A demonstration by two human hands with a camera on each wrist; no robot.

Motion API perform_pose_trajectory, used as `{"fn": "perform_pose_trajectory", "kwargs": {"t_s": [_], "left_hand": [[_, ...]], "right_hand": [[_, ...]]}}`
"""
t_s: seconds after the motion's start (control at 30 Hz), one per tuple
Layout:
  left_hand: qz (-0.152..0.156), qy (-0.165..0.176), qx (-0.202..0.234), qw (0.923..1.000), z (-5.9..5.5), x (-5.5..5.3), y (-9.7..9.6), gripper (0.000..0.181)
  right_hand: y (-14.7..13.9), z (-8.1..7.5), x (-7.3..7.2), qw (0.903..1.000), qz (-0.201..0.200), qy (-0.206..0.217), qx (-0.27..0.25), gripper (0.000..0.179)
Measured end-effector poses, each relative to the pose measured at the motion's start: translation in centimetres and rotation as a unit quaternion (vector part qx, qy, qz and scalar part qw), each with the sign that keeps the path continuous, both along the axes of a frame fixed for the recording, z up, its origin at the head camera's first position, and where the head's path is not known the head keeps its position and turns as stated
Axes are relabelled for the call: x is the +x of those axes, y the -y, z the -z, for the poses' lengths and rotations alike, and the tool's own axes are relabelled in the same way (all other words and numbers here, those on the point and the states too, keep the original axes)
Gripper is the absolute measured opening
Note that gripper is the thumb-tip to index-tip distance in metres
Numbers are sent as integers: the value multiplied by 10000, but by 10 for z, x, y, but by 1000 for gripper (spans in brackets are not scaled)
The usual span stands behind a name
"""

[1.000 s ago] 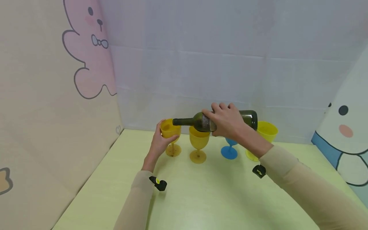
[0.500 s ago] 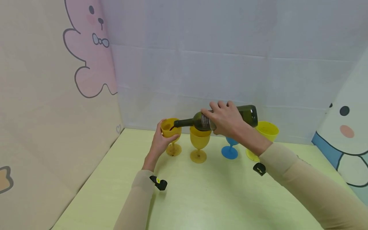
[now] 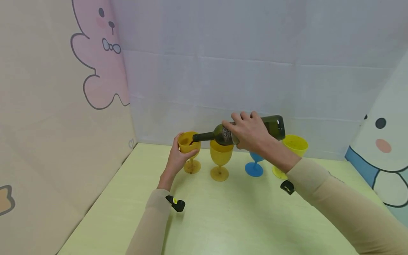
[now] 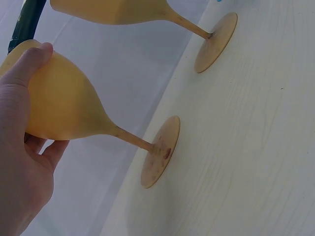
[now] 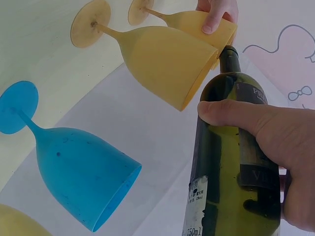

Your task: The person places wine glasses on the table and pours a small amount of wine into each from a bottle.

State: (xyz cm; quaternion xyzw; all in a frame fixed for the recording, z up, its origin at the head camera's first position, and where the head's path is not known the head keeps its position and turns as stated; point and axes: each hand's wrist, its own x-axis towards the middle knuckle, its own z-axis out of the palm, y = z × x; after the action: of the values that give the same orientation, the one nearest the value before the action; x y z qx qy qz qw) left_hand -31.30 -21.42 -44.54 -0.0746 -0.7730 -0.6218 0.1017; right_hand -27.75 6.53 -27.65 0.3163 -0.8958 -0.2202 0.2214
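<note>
My left hand (image 3: 176, 160) grips the bowl of the leftmost orange-yellow goblet (image 3: 188, 148), thumb in front and fingers around the far side. Its stained foot (image 4: 160, 152) shows in the left wrist view, on the table. My right hand (image 3: 250, 131) holds a green glass wine bottle (image 3: 220, 135) around its labelled body, from above. The bottle tilts neck-down to the left, base raised. Its mouth is at the goblet's right rim, and a dark red stream runs from it into the bowl. In the right wrist view my thumb lies across the bottle's shoulder (image 5: 221, 91).
A second orange-yellow goblet (image 3: 221, 157) stands under the bottle's shoulder. Further right are a blue goblet (image 3: 254, 168), partly hidden by my right hand, and a bright yellow goblet (image 3: 295, 144) behind my wrist. Fabric walls (image 3: 204, 88) close off the table's back and left.
The bottle's base has risen a little and its neck now points down over the goblet. Dark red liquid has started flowing into the bowl. The left hand keeps its hold in place.
</note>
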Motion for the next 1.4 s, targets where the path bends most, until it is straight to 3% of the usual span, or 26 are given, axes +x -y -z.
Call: {"fn": "perform_pose_trajectory", "kwargs": {"t_s": [0.9, 1.4], "left_hand": [[-19, 13, 23, 10000, 2, -2, -1, 92], [-51, -16, -30, 10000, 0, -2, -1, 93]], "right_hand": [[0, 0, -2, 9997, -28, -207, 131, 97], [3, -3, -4, 9985, -156, -494, 197, 88]]}}
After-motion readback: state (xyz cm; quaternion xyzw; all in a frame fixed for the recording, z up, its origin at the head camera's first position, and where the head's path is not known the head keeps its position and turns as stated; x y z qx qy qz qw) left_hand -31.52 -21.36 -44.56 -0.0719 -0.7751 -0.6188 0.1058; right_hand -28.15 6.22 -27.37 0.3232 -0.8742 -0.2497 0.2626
